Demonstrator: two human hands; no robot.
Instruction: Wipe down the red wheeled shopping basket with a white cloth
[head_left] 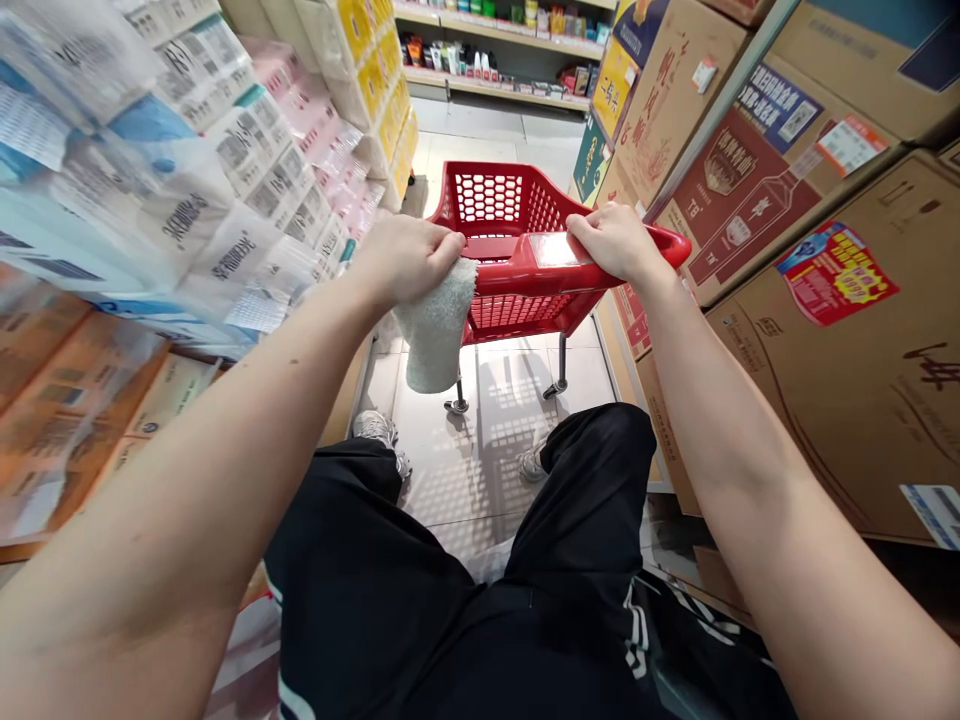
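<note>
A red plastic shopping cart [491, 198] stands straight in front of me, its perforated basket facing away and its wheels on the tiled floor. My left hand [405, 255] is closed at the left end of the handle, with a pale grey-green cloth [435, 335] hanging down from under it. Around the right part of the red handle [525, 275] my right hand [615, 240] is wrapped, thumb on top. The left fingertips are hidden behind the hand and the cloth.
Packs of tissue paper [202, 190] are stacked high along the left. Large cardboard boxes [847, 390] line the right side closely. Ahead, beyond the tiled floor [487, 480], a shelf [502, 85] holds many small bottles and tubes.
</note>
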